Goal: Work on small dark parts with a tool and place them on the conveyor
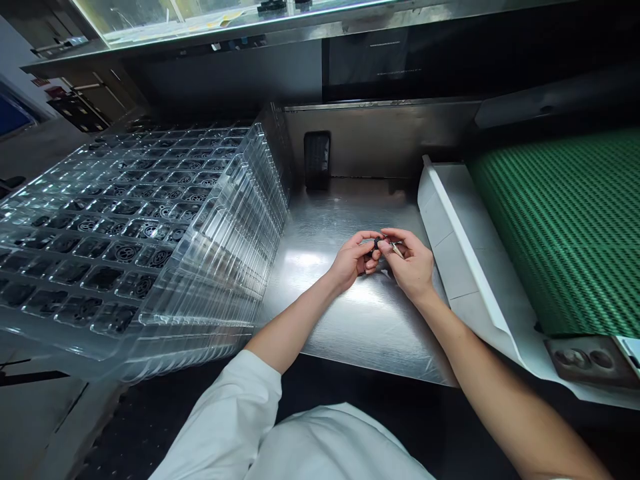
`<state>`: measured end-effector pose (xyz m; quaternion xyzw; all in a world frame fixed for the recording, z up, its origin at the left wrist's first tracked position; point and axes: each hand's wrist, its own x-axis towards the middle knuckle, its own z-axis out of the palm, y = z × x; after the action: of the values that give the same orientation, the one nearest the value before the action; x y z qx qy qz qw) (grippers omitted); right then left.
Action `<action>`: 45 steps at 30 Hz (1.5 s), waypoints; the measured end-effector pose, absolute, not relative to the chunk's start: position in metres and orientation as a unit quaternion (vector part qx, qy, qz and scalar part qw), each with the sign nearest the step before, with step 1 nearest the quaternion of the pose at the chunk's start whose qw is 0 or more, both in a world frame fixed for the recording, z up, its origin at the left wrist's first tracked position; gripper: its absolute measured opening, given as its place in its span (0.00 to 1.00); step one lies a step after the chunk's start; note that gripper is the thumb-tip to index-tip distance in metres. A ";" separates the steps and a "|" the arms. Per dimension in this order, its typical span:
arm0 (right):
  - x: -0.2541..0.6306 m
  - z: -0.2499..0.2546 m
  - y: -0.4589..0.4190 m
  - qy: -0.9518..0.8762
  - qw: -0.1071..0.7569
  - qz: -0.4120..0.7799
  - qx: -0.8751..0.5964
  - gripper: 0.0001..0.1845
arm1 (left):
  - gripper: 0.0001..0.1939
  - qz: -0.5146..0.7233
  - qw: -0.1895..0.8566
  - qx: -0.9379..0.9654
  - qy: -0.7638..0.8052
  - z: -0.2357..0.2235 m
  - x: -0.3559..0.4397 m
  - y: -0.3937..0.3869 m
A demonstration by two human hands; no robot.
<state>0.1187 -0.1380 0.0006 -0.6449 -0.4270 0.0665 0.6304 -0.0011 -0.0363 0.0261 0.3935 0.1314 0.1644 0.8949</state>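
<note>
Over the metal worktop, my left hand [349,261] pinches a small black part [377,243], its fingers closed round it. My right hand [414,265] meets it from the other side, thumb and fingertips at the part's edge. Within the right hand's closed fingers lies a thin, pale metal tool [397,249], slanting down across the palm; its exact kind cannot be made out. Fingers hide much of the black part.
On the left rises a tall stack of clear plastic trays [220,220], with black round parts in the pockets. A green conveyor belt [575,220] runs at the right behind a white raised edge [457,233]. A dark slotted piece [317,159] stands against the back panel of the metal worktop [330,327].
</note>
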 end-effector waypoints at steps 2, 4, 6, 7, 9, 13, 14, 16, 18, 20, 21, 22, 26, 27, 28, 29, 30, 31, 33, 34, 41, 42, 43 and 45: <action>0.119 0.001 -0.138 -0.427 0.635 0.074 -0.640 0.22 | 0.12 0.167 0.896 0.388 0.136 0.027 -0.001 -0.037; 0.119 0.001 -0.137 -0.426 0.644 0.079 -0.631 0.21 | 0.12 0.167 0.897 0.386 0.139 0.027 -0.001 -0.038; 0.119 0.001 -0.137 -0.427 0.654 0.076 -0.620 0.20 | 0.11 0.166 0.897 0.385 0.138 0.028 -0.001 -0.039; 0.119 0.001 -0.137 -0.429 0.658 0.072 -0.615 0.19 | 0.10 0.165 0.897 0.387 0.135 0.028 -0.001 -0.038; 0.119 0.002 -0.137 -0.435 0.661 0.062 -0.608 0.17 | 0.10 0.163 0.896 0.393 0.130 0.028 -0.001 -0.038; 0.119 0.002 -0.136 -0.455 0.658 0.045 -0.598 0.13 | 0.13 0.157 0.893 0.397 0.142 0.028 -0.001 -0.038; 0.119 0.002 -0.137 -0.459 0.656 0.043 -0.597 0.13 | 0.13 0.157 0.893 0.395 0.145 0.029 -0.001 -0.038; 0.119 0.003 -0.137 -0.464 0.647 0.035 -0.604 0.13 | 0.12 0.162 0.894 0.391 0.143 0.029 -0.001 -0.038; 0.119 0.005 -0.138 -0.463 0.627 0.015 -0.626 0.14 | 0.11 0.179 0.894 0.388 0.134 0.030 -0.001 -0.038; 0.119 0.009 -0.140 -0.467 0.596 -0.018 -0.653 0.15 | 0.10 0.199 0.892 0.385 0.130 0.031 -0.002 -0.037; 0.119 0.012 -0.140 -0.474 0.579 -0.036 -0.662 0.16 | 0.10 0.208 0.890 0.385 0.132 0.032 -0.002 -0.037; 0.118 0.014 -0.141 -0.484 0.563 -0.051 -0.668 0.18 | 0.10 0.216 0.887 0.384 0.137 0.033 -0.002 -0.037; 0.116 0.019 -0.143 -0.518 0.515 -0.069 -0.679 0.27 | 0.09 0.228 0.882 0.381 0.158 0.037 -0.002 -0.037; 0.115 0.018 -0.144 -0.523 0.503 -0.070 -0.685 0.28 | 0.10 0.230 0.882 0.379 0.162 0.038 -0.002 -0.038; 0.115 0.017 -0.144 -0.526 0.491 -0.074 -0.690 0.29 | 0.10 0.233 0.882 0.376 0.164 0.038 -0.003 -0.038; 0.114 0.016 -0.145 -0.529 0.480 -0.080 -0.695 0.29 | 0.10 0.235 0.882 0.374 0.164 0.037 -0.003 -0.038; 0.114 0.015 -0.145 -0.531 0.471 -0.087 -0.699 0.29 | 0.11 0.237 0.882 0.372 0.164 0.037 -0.003 -0.038; 0.114 0.014 -0.145 -0.532 0.465 -0.093 -0.701 0.28 | 0.11 0.238 0.882 0.372 0.163 0.036 -0.002 -0.038; 0.113 0.012 -0.145 -0.535 0.459 -0.105 -0.701 0.26 | 0.11 0.242 0.880 0.376 0.160 0.033 -0.002 -0.038; 0.113 0.011 -0.145 -0.537 0.458 -0.109 -0.700 0.26 | 0.11 0.245 0.878 0.379 0.157 0.032 -0.002 -0.038; 0.114 0.008 -0.145 -0.536 0.452 -0.107 -0.705 0.25 | 0.12 0.250 0.877 0.381 0.153 0.031 -0.002 -0.038; 0.114 0.007 -0.145 -0.533 0.452 -0.105 -0.707 0.25 | 0.12 0.250 0.877 0.381 0.153 0.032 -0.002 -0.038; 0.114 0.007 -0.145 -0.532 0.452 -0.104 -0.708 0.25 | 0.12 0.251 0.877 0.381 0.151 0.032 -0.002 -0.038; 0.114 0.007 -0.146 -0.535 0.455 -0.103 -0.705 0.25 | 0.12 0.253 0.878 0.379 0.147 0.032 -0.002 -0.038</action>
<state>0.1139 -0.1455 0.0071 -0.7049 -0.5345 -0.1034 0.4547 -0.0018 -0.0375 0.0321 0.3790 0.1473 0.2529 0.8779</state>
